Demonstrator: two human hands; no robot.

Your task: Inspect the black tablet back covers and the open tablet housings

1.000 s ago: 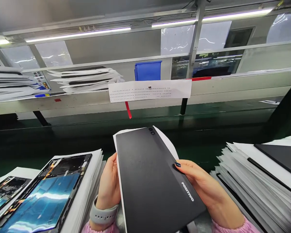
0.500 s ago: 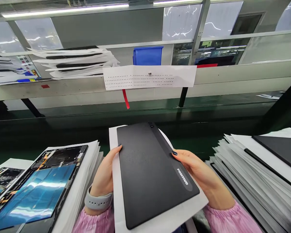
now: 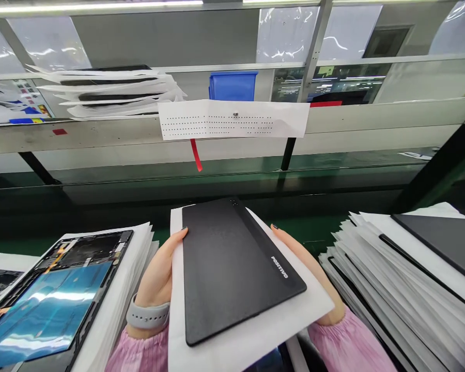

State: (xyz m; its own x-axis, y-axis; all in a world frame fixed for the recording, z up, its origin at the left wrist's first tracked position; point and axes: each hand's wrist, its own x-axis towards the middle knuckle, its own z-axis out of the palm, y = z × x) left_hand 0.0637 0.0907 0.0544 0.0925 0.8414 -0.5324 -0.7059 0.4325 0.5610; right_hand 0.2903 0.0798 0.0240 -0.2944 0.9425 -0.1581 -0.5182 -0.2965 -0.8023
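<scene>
A black tablet back cover point(image 3: 232, 268) with a small logo lies flat on a white sheet point(image 3: 294, 315), held in front of me. My left hand point(image 3: 158, 274) grips the left edge of sheet and cover, thumb on top. My right hand point(image 3: 298, 253) supports the right side from underneath, mostly hidden by the sheet, with one fingertip showing beside the cover. A grey watch point(image 3: 147, 315) is on my left wrist.
To the left is a stack of white sheets with an open tablet chassis point(image 3: 58, 294) on top. To the right stands a tall pile of sheets and black covers point(image 3: 411, 279). A green conveyor point(image 3: 101, 217) runs behind; a shelf above holds a blue bin point(image 3: 232, 85) and a dotted paper strip point(image 3: 232, 120).
The cover has tilted down from steep to nearly flat, and the white sheet now shows under it. My right thumb has slipped off the cover's face to under the sheet.
</scene>
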